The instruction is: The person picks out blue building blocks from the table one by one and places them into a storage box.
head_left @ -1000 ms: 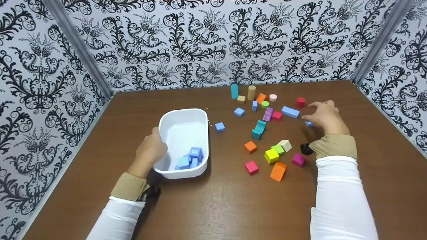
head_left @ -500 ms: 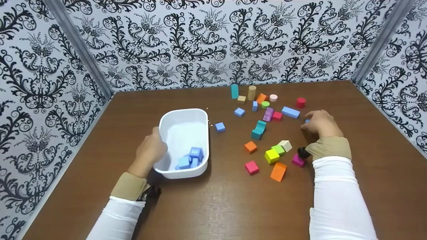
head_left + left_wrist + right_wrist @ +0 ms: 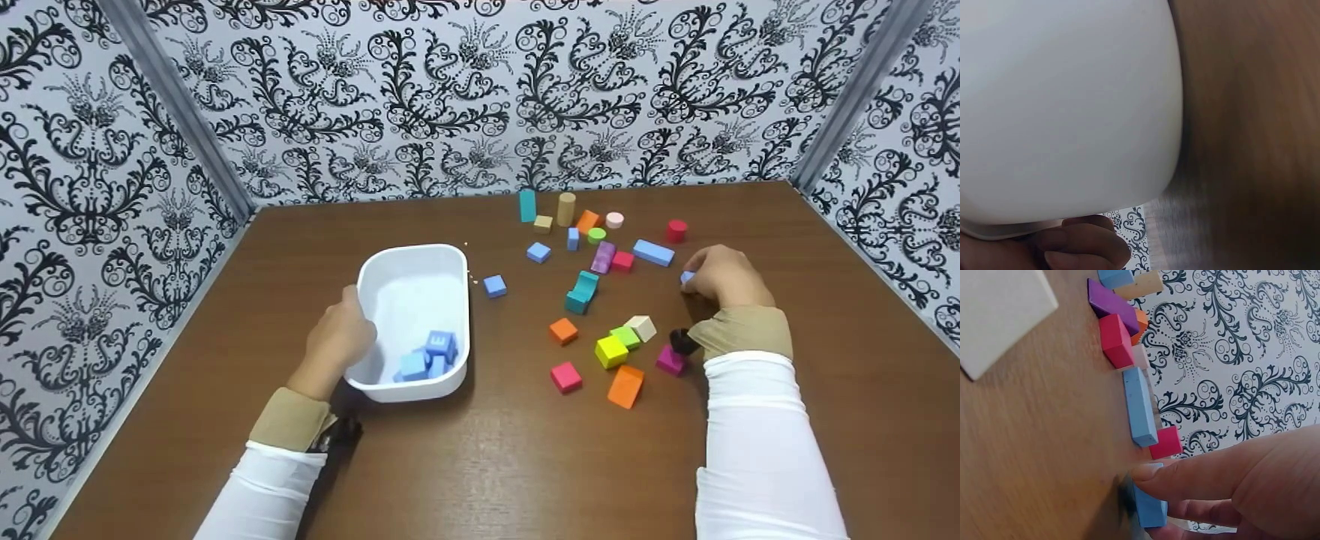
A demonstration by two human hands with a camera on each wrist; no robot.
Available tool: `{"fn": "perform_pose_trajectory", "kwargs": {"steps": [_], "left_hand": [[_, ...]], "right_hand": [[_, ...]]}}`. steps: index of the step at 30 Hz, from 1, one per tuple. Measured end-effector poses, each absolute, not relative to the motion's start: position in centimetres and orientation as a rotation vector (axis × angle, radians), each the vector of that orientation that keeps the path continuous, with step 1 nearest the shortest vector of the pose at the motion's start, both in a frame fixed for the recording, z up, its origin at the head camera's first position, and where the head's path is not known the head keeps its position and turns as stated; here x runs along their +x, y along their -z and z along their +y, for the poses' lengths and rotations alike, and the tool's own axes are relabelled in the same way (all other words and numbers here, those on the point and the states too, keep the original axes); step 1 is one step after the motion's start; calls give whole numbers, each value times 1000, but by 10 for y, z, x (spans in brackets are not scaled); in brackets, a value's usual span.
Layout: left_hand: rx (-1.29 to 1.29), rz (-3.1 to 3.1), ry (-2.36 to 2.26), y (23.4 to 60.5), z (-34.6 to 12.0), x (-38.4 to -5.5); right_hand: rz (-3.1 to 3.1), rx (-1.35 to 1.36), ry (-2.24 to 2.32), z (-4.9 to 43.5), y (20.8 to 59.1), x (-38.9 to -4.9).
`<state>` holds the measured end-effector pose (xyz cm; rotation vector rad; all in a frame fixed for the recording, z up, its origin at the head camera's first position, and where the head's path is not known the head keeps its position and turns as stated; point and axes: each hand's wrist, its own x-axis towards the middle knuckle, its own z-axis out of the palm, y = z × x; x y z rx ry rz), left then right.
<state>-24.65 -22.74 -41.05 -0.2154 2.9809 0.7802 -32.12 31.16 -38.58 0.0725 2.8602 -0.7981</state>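
My left hand (image 3: 339, 337) grips the left rim of a white plastic tub (image 3: 411, 289); its fingers (image 3: 1081, 242) curl at the rim in the left wrist view. Several blue blocks (image 3: 440, 345), one marked with a letter E, lie in the tub's near right corner. Over on the right, my right hand (image 3: 729, 277) pinches a small blue block (image 3: 1150, 509) between thumb and fingers, at the tabletop. Just beyond it are a long blue block (image 3: 653, 253) and a red cylinder (image 3: 676, 231).
Between the hands lie scattered blocks: a teal curved block (image 3: 582, 292), a yellow cube (image 3: 611, 351), an orange block (image 3: 625, 386), a magenta block (image 3: 671, 360) below the right wrist, and a blue block (image 3: 494, 286) beside the tub. Patterned walls (image 3: 480, 97) enclose the table's back and sides.
My right hand has come down and nearer onto the small blue block, and its fingers have closed on it. The left hand and the tub have stayed put.
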Motion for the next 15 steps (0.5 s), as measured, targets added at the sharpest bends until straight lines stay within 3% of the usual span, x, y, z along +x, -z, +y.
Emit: {"fn": "perform_pose_trajectory", "kwargs": {"steps": [15], "left_hand": [[-235, 2987, -769, 410, -227, -246]], "right_hand": [[2913, 0, 830, 292, 358, -319]]}}
